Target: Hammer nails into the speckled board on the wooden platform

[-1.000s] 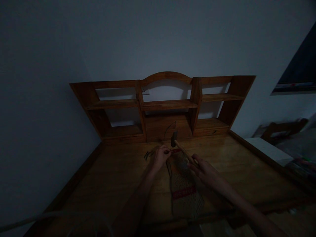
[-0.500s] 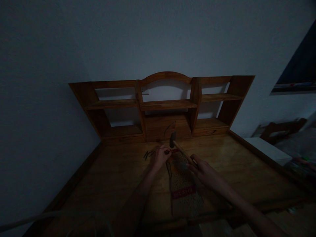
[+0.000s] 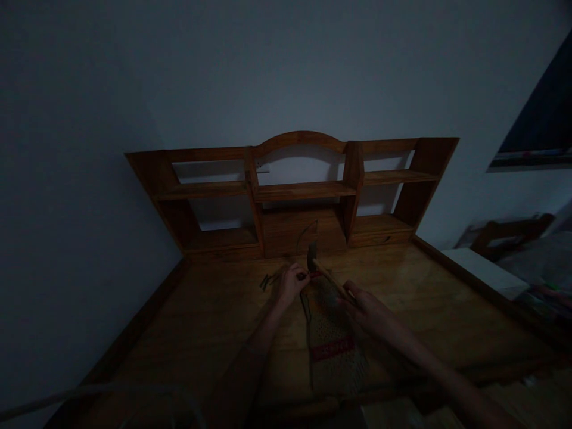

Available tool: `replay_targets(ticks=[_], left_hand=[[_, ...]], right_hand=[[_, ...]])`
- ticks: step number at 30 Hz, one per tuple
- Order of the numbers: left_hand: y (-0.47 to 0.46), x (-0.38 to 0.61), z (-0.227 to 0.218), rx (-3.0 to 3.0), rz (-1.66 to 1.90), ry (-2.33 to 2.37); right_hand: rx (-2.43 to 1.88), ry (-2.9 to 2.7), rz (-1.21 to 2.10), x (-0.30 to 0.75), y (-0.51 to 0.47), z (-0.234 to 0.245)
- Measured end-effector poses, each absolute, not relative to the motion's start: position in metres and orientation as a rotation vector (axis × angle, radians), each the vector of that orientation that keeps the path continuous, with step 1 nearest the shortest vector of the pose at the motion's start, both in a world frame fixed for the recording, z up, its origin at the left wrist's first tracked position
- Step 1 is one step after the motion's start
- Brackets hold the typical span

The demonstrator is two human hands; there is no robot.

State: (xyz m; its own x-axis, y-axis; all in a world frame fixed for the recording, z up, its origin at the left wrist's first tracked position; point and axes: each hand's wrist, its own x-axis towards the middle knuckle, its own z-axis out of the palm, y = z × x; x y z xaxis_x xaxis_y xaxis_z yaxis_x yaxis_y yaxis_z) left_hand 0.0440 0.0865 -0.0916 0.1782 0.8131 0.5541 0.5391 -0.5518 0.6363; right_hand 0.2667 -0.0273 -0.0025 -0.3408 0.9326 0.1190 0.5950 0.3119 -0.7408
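Observation:
The room is dim. My right hand (image 3: 364,307) grips the wooden handle of a hammer (image 3: 325,271), whose dark head stands just above the far end of a woven strip (image 3: 333,342) with red bands. This strip lies lengthwise on the wooden desk (image 3: 214,310). My left hand (image 3: 291,281) is closed in a pinch at the strip's far end, right under the hammer head, on something small that I cannot make out.
Several small dark pieces (image 3: 268,280) lie on the desk left of my left hand. A wooden shelf unit (image 3: 295,190) stands at the back against the wall. A chair (image 3: 509,232) and a white slab (image 3: 485,271) are off to the right.
The hammer head has shifted slightly left and a touch higher over the strip's far end. Both hands stay nearly where they were.

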Motion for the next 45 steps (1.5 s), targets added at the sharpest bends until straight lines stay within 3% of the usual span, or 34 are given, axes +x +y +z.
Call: replay_targets(ticks=[45], left_hand=[[0.094,0.047,-0.11,1.968,1.127,1.466]], right_hand=[[-1.362,-2.017,0.784,0.263,-0.025,-0.009]])
